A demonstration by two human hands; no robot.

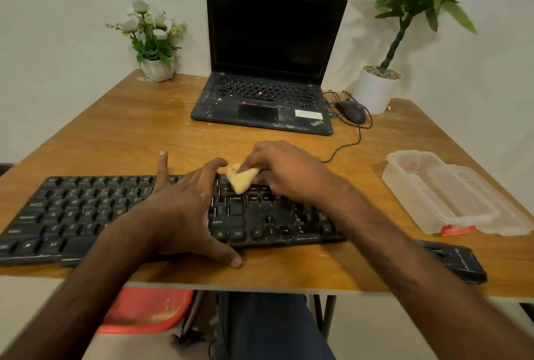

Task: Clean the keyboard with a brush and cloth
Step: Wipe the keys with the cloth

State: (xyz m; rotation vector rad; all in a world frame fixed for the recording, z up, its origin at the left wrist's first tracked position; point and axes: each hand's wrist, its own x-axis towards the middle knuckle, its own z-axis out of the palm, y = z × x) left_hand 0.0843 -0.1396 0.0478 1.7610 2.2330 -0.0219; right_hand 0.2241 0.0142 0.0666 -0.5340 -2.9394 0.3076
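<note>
1. Head view: the keyboard [86, 215] lies along the near edge of the table [115, 128], stretching from 9 o'clock to just past the middle, within easy reach of both hands
2. The left hand [185, 209] lies flat over the middle keys, fingers spread apart, thumb hooked over the near edge and forefinger reaching the far edge; I judge it is pinning the board so rubbing does not slide it
3. The right hand [286, 172] is clamped on a small bunched yellow cloth [241, 179], pinched in the fingertips and pressed onto the top keys, at 1 o'clock from the left hand (a tight wad probably gets between keys better than a flat sheet)
4. No brush is plainly in view, so the wiping step seems to be in hand
5. The laptop [268, 70] at 12 o'clock, mouse [351, 111] at 1 o'clock and clear plastic box [439, 195] at 3 o'clock sit well apart from the keyboard
</note>
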